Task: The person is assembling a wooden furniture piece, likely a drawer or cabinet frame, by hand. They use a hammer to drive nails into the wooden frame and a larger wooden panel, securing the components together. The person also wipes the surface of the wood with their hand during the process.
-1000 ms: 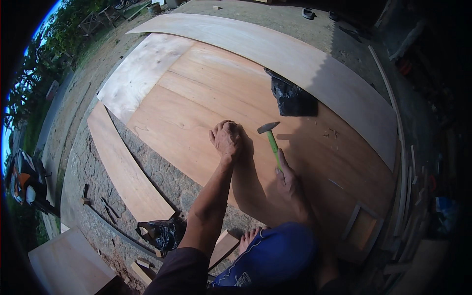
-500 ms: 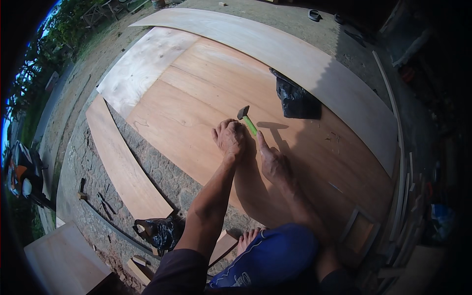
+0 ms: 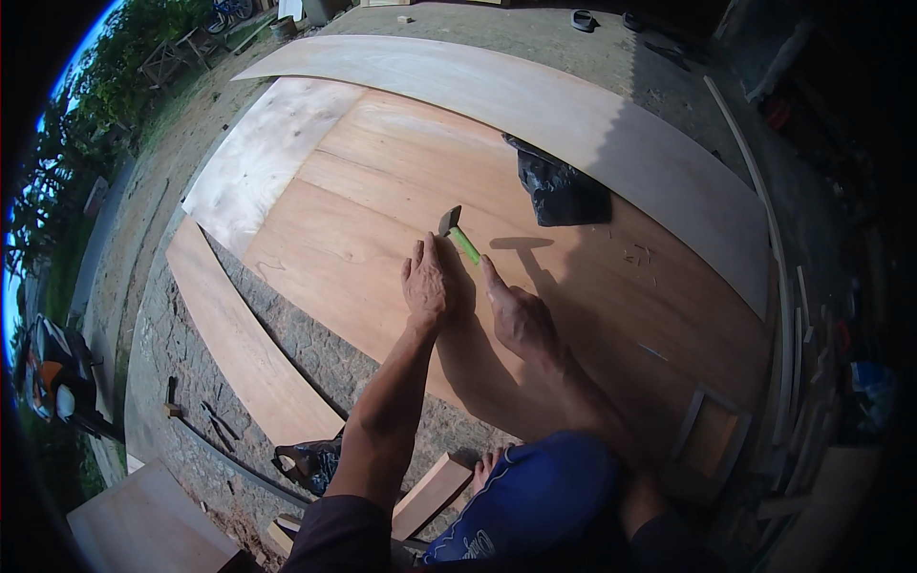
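My right hand (image 3: 522, 320) is wrapped round the bright green handle of a hammer (image 3: 464, 245), index finger laid along it. The hammer's dark head is raised a little above a large brown plywood sheet (image 3: 353, 239), its shadow falling to the right. Just left of the hammer head, my left hand (image 3: 426, 285) rests on the sheet with its fingers stretched out, fingertips close to the head. Whether a nail stands at those fingertips is too small to make out. Several loose nails (image 3: 640, 255) lie on the sheet to the right, near a black plastic bag (image 3: 565, 194).
A long pale plywood strip (image 3: 535, 91) lies along the far edge. Another strip (image 3: 248, 334) lies on rough concrete at left, near pliers (image 3: 218, 420). A wooden frame (image 3: 712, 435) sits at the lower right, beside stacked battens. Below my left arm is a wood block (image 3: 432, 497).
My left hand's curled fingers have straightened out flat. The hammer and both hands sit slightly further left in the picture, while the whole view has also shifted.
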Demonstrator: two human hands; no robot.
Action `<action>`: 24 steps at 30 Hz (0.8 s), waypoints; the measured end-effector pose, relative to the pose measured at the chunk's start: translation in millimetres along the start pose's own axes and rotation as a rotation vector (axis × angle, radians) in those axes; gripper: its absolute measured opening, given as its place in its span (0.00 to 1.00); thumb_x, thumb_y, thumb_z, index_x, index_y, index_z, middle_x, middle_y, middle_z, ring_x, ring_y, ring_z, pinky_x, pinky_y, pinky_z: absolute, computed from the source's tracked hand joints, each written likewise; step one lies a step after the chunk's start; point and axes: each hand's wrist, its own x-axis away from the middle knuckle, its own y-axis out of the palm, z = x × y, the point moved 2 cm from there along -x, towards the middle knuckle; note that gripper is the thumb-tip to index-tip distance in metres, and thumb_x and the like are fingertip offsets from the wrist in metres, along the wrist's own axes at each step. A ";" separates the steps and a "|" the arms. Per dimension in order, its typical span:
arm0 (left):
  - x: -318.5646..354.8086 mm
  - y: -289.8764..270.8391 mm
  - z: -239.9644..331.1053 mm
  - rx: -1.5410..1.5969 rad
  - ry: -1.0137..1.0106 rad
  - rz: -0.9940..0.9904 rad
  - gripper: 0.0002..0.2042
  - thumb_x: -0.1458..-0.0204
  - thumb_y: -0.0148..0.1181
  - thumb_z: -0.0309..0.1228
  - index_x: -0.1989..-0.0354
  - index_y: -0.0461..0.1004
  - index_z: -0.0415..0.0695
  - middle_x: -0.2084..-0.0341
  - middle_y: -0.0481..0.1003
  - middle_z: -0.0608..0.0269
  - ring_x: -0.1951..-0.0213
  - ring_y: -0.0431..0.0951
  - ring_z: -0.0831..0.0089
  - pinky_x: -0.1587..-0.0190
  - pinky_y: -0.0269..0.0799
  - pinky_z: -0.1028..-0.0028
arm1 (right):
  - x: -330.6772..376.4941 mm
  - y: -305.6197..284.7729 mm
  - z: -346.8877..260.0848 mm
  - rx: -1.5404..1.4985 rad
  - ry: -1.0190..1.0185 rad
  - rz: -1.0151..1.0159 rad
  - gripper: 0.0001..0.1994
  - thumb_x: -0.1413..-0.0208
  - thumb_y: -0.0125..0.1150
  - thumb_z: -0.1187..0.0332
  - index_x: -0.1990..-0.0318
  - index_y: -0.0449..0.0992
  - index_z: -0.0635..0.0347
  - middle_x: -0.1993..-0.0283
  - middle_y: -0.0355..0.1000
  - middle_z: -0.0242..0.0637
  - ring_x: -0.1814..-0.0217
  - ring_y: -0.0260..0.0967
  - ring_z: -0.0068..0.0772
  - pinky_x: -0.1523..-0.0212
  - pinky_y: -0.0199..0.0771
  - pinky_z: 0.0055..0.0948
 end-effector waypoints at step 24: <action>-3.1 -7.1 27.5 -0.080 -0.009 -0.073 0.33 0.42 0.45 0.32 0.27 0.48 0.37 0.30 0.58 0.51 0.27 0.51 0.60 0.26 0.42 0.57 | 17.3 4.7 23.4 0.133 0.053 -0.089 0.37 0.42 0.52 0.75 0.25 0.49 0.51 0.73 0.73 0.54 0.74 0.75 0.54 0.70 0.77 0.50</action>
